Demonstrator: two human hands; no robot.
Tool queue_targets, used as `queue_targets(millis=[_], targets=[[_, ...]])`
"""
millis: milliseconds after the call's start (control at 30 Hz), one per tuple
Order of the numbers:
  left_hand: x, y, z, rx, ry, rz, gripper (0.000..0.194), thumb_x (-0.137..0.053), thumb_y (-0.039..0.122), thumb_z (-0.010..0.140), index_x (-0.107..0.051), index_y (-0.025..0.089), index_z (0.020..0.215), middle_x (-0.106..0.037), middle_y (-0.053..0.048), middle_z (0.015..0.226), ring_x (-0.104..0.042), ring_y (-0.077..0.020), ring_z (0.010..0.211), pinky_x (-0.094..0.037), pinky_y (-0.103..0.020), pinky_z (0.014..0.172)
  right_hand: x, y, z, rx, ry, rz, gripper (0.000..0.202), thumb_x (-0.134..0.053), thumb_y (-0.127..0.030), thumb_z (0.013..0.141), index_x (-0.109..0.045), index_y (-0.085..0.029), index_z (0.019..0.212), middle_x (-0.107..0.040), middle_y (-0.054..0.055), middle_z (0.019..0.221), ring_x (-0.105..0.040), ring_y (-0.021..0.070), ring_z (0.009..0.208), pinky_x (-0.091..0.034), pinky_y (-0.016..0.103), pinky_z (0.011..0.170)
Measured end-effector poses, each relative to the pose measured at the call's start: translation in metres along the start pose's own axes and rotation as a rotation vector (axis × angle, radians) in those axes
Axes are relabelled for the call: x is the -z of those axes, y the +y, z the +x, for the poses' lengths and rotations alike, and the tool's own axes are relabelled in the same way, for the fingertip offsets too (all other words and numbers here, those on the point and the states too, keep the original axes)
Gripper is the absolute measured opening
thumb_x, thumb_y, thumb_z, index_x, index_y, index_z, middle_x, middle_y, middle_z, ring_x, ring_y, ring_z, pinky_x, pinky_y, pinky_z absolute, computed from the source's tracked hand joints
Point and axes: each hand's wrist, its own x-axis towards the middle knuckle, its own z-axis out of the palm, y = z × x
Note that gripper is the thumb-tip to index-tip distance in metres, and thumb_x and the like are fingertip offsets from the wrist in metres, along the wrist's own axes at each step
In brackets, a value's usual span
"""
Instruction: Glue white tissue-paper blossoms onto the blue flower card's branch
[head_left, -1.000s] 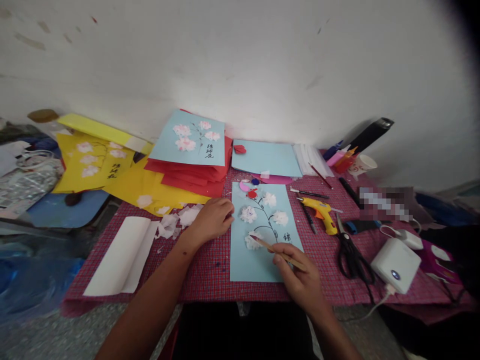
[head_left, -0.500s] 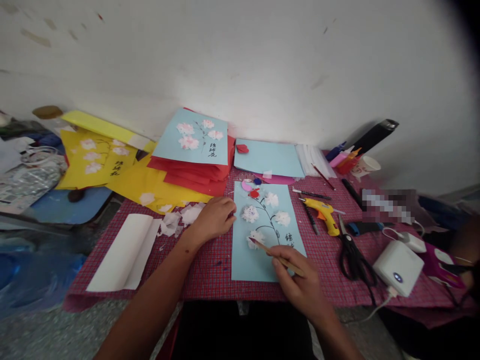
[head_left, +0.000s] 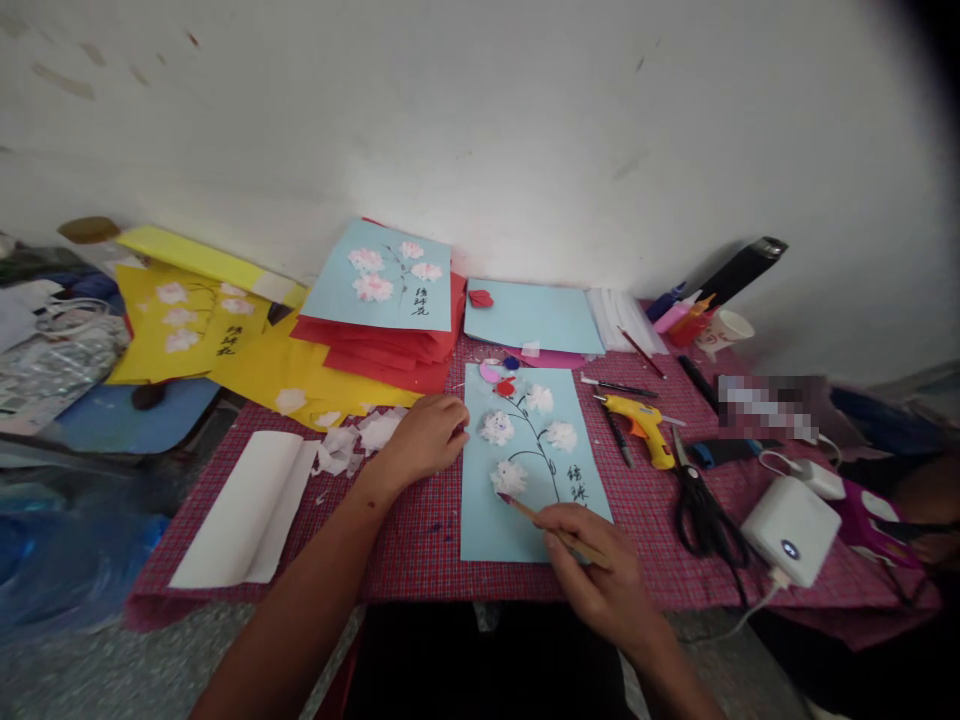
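A light blue sheet (head_left: pixel 495 535) lies before me, with crumpled white paper blossoms (head_left: pixel 496 428), a painted dark stem (head_left: pixel 532 428) and black brushed characters. My right hand (head_left: pixel 592 560) grips a paintbrush (head_left: pixel 523 510) with a pale wooden handle. Its dark purplish tip is at the lower edge of the lowest blossom (head_left: pixel 510 477); whether they touch I cannot tell. My left hand (head_left: pixel 429 435) rests loosely curled at the sheet's left edge, with nothing visible in it. Small caps of purple, red (head_left: pixel 505 387) and blue paint sit at the sheet's top edge.
Torn white paper (head_left: pixel 341 450) and a folded white sheet (head_left: pixel 232 510) lie left. Behind are red sheets (head_left: pixel 390 370) under a finished picture (head_left: pixel 390 275). At right lie a yellow glue gun (head_left: pixel 641 425), scissors (head_left: pixel 705 510) and a white power bank (head_left: pixel 791 530). Another person's arm shows far right.
The brush tip has moved down slightly, from on the lowest blossom to its lower edge. My left hand stays in place beside the sheet.
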Motion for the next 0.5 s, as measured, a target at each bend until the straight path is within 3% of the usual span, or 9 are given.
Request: queue_targets(millis=[333,500], targets=[[0.002,0.001,0.000,-0.004,-0.007,-0.023,0.003,-0.057,0.019,0.089,-0.056,0.021,0.087,-0.065,-0.005,0.099,-0.061,-0.0235,0.095,-0.047,-0.038,0.089,0.003,0.003,-0.005,-0.038,0.001,0.050,0.017,-0.059,-0.016,0.093,-0.069,-0.024,0.105,-0.074,0.003,0.094,-0.072,0.0188,0.082,-0.058,0.029,0.072],[0.004,0.003,0.001,0.002,-0.005,-0.038,0.003,-0.056,0.019,0.089,-0.056,0.022,0.087,-0.065,-0.005,0.098,-0.061,-0.0238,0.095,-0.047,-0.039,0.089,0.010,0.014,-0.015,-0.143,0.087,0.078,0.017,-0.061,-0.019,0.094,-0.070,-0.026,0.107,-0.074,0.003,0.096,-0.071,0.0194,0.084,-0.056,0.029,0.073]])
